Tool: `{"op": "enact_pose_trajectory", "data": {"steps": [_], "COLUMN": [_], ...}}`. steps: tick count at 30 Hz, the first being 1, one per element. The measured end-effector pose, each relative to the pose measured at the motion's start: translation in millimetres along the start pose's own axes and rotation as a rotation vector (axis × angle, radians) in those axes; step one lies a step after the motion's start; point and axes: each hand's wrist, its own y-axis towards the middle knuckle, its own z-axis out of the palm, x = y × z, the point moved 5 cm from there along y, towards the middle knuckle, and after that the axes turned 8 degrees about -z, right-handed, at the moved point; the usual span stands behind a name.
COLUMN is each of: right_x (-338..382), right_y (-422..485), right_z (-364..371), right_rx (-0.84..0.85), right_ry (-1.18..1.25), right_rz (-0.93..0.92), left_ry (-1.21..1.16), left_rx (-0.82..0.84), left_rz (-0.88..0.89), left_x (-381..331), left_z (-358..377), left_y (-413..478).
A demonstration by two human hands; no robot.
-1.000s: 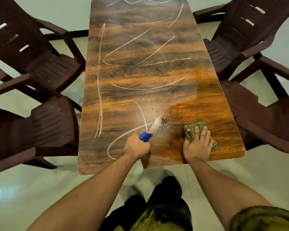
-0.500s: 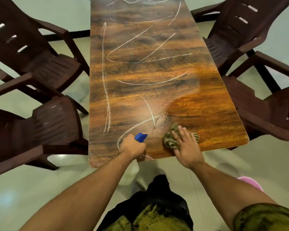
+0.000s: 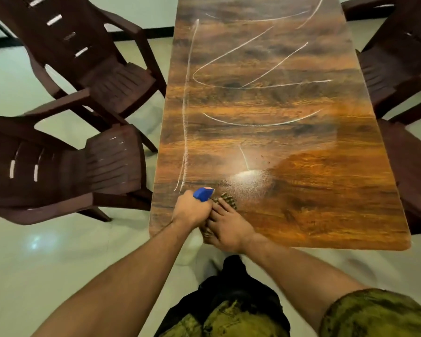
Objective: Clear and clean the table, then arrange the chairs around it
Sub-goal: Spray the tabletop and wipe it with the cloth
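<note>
At lower centre, the left hand (image 3: 191, 210) is gripping the blue-nozzled plastic spray bottle (image 3: 203, 193). Just to its right, the right hand (image 3: 226, 226), fingers flat, is pressing the green patterned cloth (image 3: 227, 199) onto the glossy wood-grain table (image 3: 326, 190). Judged best practice: working in firm, overlapping strokes upward toward the white chalk lines (image 3: 253, 86).

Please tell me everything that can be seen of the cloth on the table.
The cloth is greenish with dark stripes, looks like soft fabric and lies crumpled on the wooden table by its near edge. The right hand presses flat on it, hiding most; folds show past the fingertips. The left hand, gripping a spray bottle, is close beside it.
</note>
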Motion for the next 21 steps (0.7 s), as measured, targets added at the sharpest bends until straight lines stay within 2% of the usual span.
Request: {"op": "enact_pose_trajectory", "data": {"steps": [2, 3, 4, 5, 9, 10, 11, 12, 15, 17, 19, 21], "right_x": [-26.8, -48.7, -72.8, -96.0, -152.2, -146.5, -134.6, -116.8, -31.6, 21.5, 41.2, 31.5], "right_y": [-24.9, -38.4, -52.5, -62.7, -64.3, -46.6, -24.7, 0.6, 58.0, 61.2, 44.7, 17.0], "right_z": [-0.6, -6.0, -15.0, -25.0, -56.4, -59.6, -61.2, -58.7, -40.1, -13.4, 2.9, 12.2], "right_rx": [0.059, 0.075, 0.082, 0.055, -0.229, -0.27, -0.276, -0.243, -0.104, -0.026, 0.029, 0.023], "right_ry": [-0.07, -0.079, -0.076, -0.071, -0.037, -0.003, 0.028, 0.043, -0.037, -0.052, -0.091, -0.147], "right_rz": [-0.171, -0.169, -0.092, 0.033, 0.842, 0.964, 0.987, 0.893, 0.336, 0.015, -0.158, -0.173], "left_ry": [-0.006, -0.02, -0.043, -0.071, -0.164, -0.163, -0.157, -0.154, -0.107, -0.064, -0.031, -0.003], "left_rx": [0.004, 0.011, 0.017, 0.006, -0.023, -0.02, -0.022, -0.033, -0.108, -0.127, -0.135, -0.082], "left_rz": [-0.007, -0.012, -0.023, -0.04, -0.089, -0.093, -0.088, -0.08, -0.079, -0.064, -0.057, -0.036], "left_x": [-4.5, -3.8, -3.2, -0.9, 9.2, 13.1, 15.5, 18.2, 28.9, 36.1, 39.9, 43.0], "left_z": [0.4, -0.2, -0.7, -4.5, -19.0, -24.5, -29.9, -35.3, -52.1, -58.0, -62.4, -61.3], "left_y": [4.0, 7.0, 8.2, 8.6, 6.9, 4.9, 3.5, 3.8, 4.7, 5.7, 5.8, 6.5]}}
